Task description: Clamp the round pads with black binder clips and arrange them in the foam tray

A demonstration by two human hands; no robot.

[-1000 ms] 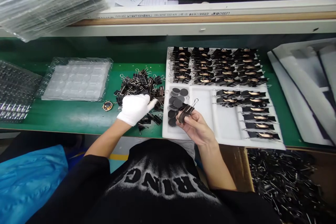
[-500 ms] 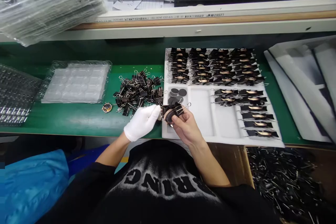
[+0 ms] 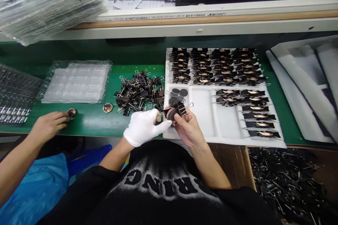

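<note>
My right hand (image 3: 188, 124), bare, is closed around a round gold-rimmed watch case (image 3: 171, 113) with a dark grey disc against its face. A black binder clip (image 3: 181, 108) grips the case on the right; dark clip parts show at its left side too. My left hand (image 3: 144, 126), in a white glove, is beside the case with thumb and forefinger spread apart. Its thumb tip reaches the lower edge of the case; small dark parts between the fingers are unclear. Behind my left hand lies a pile of loose binder clips (image 3: 141, 91).
A white tray (image 3: 203, 112) holds rows of clipped cases and several grey discs (image 3: 178, 95). Another person's hand (image 3: 50, 124) touches a round case (image 3: 71, 113) at left. Another case (image 3: 107, 107) lies nearby, below a clear plastic tray (image 3: 76, 82). A box of clips (image 3: 287, 179) is lower right.
My left thumb has swung away from the forefinger, down to the right, opening the earlier pinch. Another person's hand has come in from the left with a round case.
</note>
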